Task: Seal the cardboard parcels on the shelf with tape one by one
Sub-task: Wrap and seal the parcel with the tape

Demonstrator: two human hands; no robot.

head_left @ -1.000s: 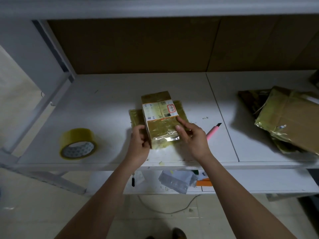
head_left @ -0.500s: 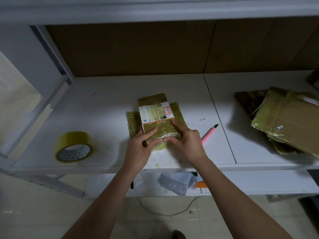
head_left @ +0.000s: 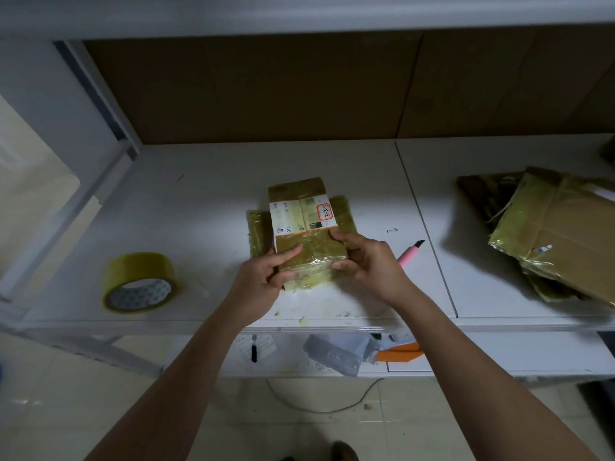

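A small tape-wrapped cardboard parcel [head_left: 301, 207] with a white label lies on a flatter taped parcel [head_left: 258, 227] in the middle of the white shelf [head_left: 199, 201]. My left hand [head_left: 263, 277] holds its near left corner, index finger laid across the top, thumb against the front face. My right hand [head_left: 369, 261] grips the near right corner, fingers on top and thumb on the front. A roll of yellowish tape [head_left: 139, 282] lies flat on the shelf to the left, apart from both hands.
A pink utility knife [head_left: 411, 252] lies just right of my right hand. Larger taped parcels [head_left: 559, 234] are stacked at the right end of the shelf. A lower shelf [head_left: 499, 354] holds paper scraps and a pen. Brown board backs the shelf.
My left index finger has slid across the parcel's top toward the right. My right hand has shifted from the top to the near right corner, thumb now on the front face.
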